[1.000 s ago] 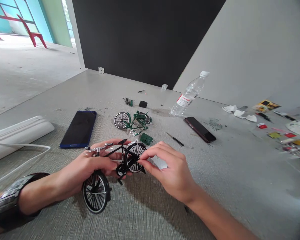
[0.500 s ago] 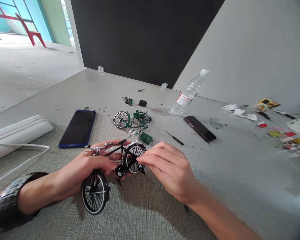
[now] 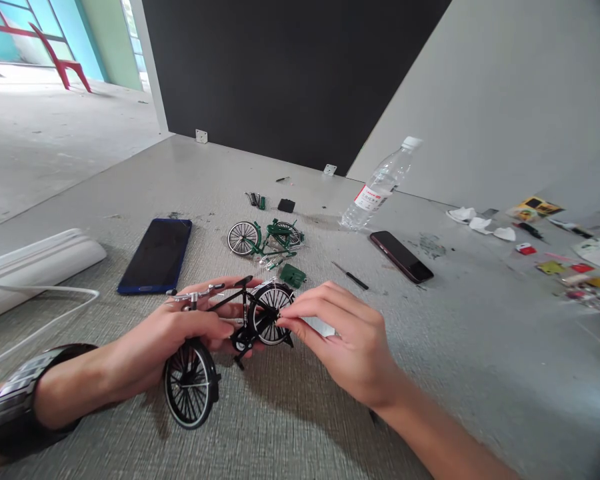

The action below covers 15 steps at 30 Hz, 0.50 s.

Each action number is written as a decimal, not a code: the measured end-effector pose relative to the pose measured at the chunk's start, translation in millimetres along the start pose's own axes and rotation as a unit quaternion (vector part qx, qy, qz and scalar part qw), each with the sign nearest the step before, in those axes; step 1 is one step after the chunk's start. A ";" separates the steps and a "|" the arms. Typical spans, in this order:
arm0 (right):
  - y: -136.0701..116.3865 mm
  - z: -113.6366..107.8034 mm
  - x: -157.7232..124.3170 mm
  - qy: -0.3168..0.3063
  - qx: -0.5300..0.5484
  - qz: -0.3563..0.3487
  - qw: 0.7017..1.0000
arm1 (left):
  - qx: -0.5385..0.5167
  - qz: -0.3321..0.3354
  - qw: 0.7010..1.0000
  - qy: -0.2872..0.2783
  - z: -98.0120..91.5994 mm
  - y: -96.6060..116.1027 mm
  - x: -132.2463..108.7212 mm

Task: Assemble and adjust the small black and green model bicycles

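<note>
My left hand [image 3: 173,340] is closed round the frame of a black model bicycle [image 3: 245,308], thumb across its middle. The bicycle's front wheel [image 3: 187,393] hangs turned toward me, below the silver handlebars [image 3: 193,295]. At the hub of the rear wheel [image 3: 261,317], the thumb and forefinger of my right hand [image 3: 353,340] are pinched together. Whatever lies between those fingertips is too small to make out. Just beyond the hands, a green model bicycle [image 3: 280,231] lies on its side, with a green box-like part [image 3: 293,275] near it.
A small screwdriver [image 3: 351,275] lies right of the green part. Farther out are a blue phone [image 3: 155,257], a dark phone [image 3: 401,256], a plastic bottle [image 3: 373,198], small dark parts [image 3: 287,205] and a white object with a cable [image 3: 40,270]. Assorted items lie far right.
My right fingers have shifted slightly at the rear hub, and the gap between thumb and forefinger has widened behind the tips. The left hand and bicycle have barely moved.
</note>
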State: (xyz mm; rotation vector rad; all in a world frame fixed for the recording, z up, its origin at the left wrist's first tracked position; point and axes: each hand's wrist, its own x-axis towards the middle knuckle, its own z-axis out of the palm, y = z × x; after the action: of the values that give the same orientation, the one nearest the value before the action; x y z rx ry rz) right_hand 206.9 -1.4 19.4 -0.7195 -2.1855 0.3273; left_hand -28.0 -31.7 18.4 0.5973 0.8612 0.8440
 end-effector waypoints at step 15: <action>-1.9 -1.2 1.3 -0.010 0.002 -0.005 1.000 | 0.031 -0.003 0.999 0.007 2.3 0.3 -2.6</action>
State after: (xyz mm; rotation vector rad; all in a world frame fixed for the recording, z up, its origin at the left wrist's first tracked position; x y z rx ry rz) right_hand 206.4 -2.2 21.8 -0.7066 -2.2052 0.3351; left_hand -27.2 -34.0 20.9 0.6435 0.9043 0.8201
